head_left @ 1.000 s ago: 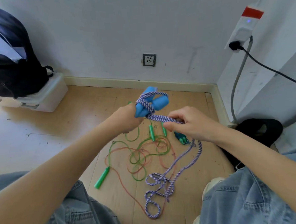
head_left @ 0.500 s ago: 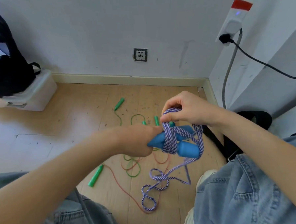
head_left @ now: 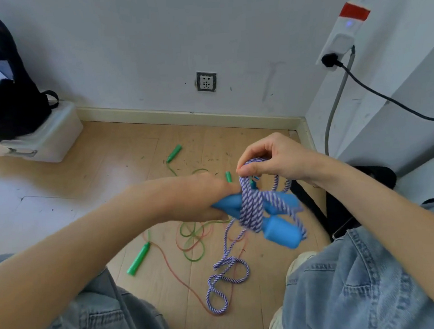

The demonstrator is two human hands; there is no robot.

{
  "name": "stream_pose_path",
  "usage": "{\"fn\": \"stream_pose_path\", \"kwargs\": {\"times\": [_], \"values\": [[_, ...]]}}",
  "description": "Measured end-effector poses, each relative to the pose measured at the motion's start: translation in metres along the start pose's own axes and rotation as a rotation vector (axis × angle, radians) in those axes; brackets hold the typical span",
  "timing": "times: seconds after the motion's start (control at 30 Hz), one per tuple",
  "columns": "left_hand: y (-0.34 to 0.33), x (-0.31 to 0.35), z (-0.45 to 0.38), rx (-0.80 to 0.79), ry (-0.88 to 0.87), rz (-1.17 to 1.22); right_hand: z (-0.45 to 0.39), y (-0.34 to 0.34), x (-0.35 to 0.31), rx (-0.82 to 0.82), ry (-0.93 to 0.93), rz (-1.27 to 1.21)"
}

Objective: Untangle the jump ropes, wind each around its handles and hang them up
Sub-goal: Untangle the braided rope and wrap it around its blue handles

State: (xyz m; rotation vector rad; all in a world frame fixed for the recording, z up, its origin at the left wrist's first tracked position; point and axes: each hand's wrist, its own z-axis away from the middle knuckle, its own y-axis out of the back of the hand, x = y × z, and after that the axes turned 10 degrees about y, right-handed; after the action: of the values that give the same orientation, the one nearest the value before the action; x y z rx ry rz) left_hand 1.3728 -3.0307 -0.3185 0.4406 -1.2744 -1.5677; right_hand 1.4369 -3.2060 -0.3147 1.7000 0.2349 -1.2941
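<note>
- Item: purple-and-white twisted cord jump rope with two chunky blue foam-like handles. You hold it in the air above the wooden floor, between your knees.
- Grip, left hand: your fingers are curled round the near ends of the paired handles, clamping them side by side.
- Grip, right hand: your thumb and fingertips pinch a loop of the cord just above the bundle.
- Handling: the cord looks light, soft and limp, so it likely keeps no shape unless held taut. The handles look rigid and thick. They are the sound place to hold, with the wraps kept at their middle.
- Slack: the free tail hangs down and coils on the floor. It probably snags on the thin green and red ropes lying there with their green plastic handles.
- Change from a second ago: the handles pointed up then and carried fewer turns. They now lie roughly level with a thicker band of wraps.
- Change, right hand: it has moved from drawing the cord out sideways to above the bundle.
- Change, floor: less of the cord lies there.
</note>
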Motion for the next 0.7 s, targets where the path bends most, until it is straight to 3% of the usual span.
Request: {"fn": "stream_pose_path", "kwargs": {"times": [0.07, 0.17, 0.2, 0.3, 0.37, 0.43, 0.57, 0.63, 0.7], "values": [[0.01, -0.005, 0.008, 0.125, -0.03, 0.195, 0.006, 0.006, -0.003, 0.012, -0.029, -0.133], [0.02, -0.008, 0.016, 0.285, 0.03, 0.495, 0.01, 0.01, 0.002, 0.226, -0.233, -0.425], [0.024, -0.009, 0.017, 0.329, 0.035, 0.641, 0.012, 0.009, 0.001, 0.226, -0.246, -0.527], [0.028, -0.015, 0.013, 0.438, 0.106, 1.012, 0.008, -0.003, 0.0, 0.014, -0.154, -0.539], [0.022, -0.019, 0.003, 0.481, 0.261, 1.111, 0.004, -0.013, 0.001, -0.015, -0.184, -0.522], [0.014, -0.024, -0.008, 0.527, 0.453, 1.025, 0.002, -0.019, 0.003, -0.024, -0.164, -0.512], [0.001, -0.029, -0.018, 0.471, 0.634, 0.479, 0.002, -0.02, 0.0, 0.023, -0.124, -0.37], [-0.006, -0.025, -0.021, 0.374, 0.626, 0.412, 0.002, -0.02, -0.001, 0.045, -0.115, -0.339], [-0.011, -0.018, -0.023, 0.242, 0.593, 0.51, 0.001, -0.02, -0.001, 0.034, -0.101, -0.318]]}}
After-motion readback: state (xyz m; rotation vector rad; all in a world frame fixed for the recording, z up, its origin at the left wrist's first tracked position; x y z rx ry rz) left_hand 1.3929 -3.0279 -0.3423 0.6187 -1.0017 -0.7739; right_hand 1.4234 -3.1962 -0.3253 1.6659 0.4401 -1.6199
